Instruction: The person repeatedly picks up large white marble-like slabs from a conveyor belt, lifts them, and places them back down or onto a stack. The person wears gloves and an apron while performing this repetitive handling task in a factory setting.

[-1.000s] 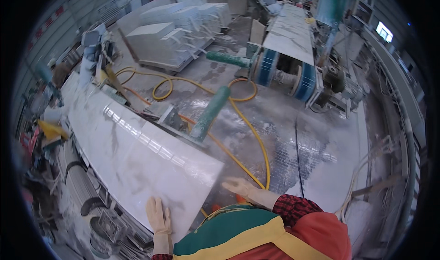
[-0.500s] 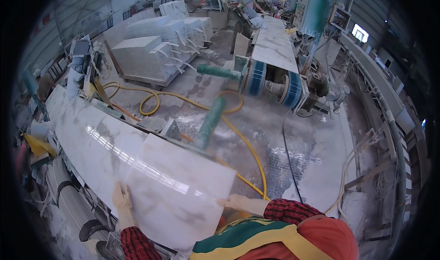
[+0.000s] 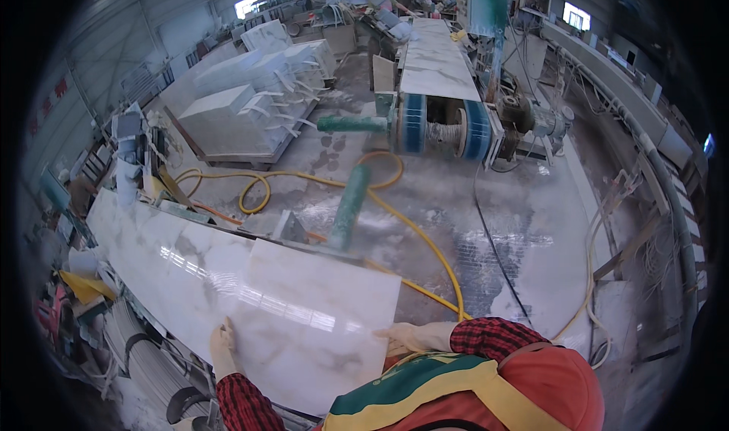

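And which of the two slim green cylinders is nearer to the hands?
The green cylinder beside the white slab is nearer; the other cylinder, beside the blue rollers, sits farther from the left hand and the right hand.

Red and black checks on both arms, left sleeve (image 3: 244, 402) and right sleeve (image 3: 493, 334) a matching pair! Pale gloves cover left hand (image 3: 222, 353) and right hand (image 3: 419, 337). Across the torso, a deep green panel (image 3: 406, 378), then a broad yellow band (image 3: 497, 397), and bright orange-red cloth (image 3: 560, 378) rounding the right side.
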Tool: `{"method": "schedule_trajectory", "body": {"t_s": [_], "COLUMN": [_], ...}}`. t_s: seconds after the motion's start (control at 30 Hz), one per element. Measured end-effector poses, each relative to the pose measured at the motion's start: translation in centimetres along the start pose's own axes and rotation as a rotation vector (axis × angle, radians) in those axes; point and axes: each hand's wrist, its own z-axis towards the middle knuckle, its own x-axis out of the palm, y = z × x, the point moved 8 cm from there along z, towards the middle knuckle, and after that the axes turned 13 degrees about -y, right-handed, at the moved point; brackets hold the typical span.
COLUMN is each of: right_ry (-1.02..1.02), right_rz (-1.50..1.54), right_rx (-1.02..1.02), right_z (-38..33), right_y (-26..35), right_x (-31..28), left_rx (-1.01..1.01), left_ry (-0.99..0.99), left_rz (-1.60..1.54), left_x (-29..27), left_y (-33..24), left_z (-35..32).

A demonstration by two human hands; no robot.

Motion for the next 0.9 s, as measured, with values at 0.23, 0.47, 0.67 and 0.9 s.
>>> {"method": "schedule_trajectory", "body": {"t_s": [0.23,0.47,0.67,0.9], "right_ry": [0.023,0.309,0.447,-0.224], "right_rz": [-0.038,-0.327,0.126,0.101], "right_rx": [-0.001,-0.525,-0.567,-0.79], "right_z": [2.3,0.6,-2.5,-7.6], "right_y": [-1.7,2.5,12.0,31.0], "right_x": [-0.8,-3.7,-9.6,-25.4], "left_rx": [0.054,0.297,0.271,0.242], "left_ry": [0.079,-0.252,-0.356,-0.365], "left_rz": [0.272,0.353,-0.102,-0.582], "left_x": [-3.2,-14.3,-17.1,-5.2], "left_y": [-6.3,-21.4,-33.5,-37.2], "left_z": [0.0,-7.1,-11.7,-11.6]}}
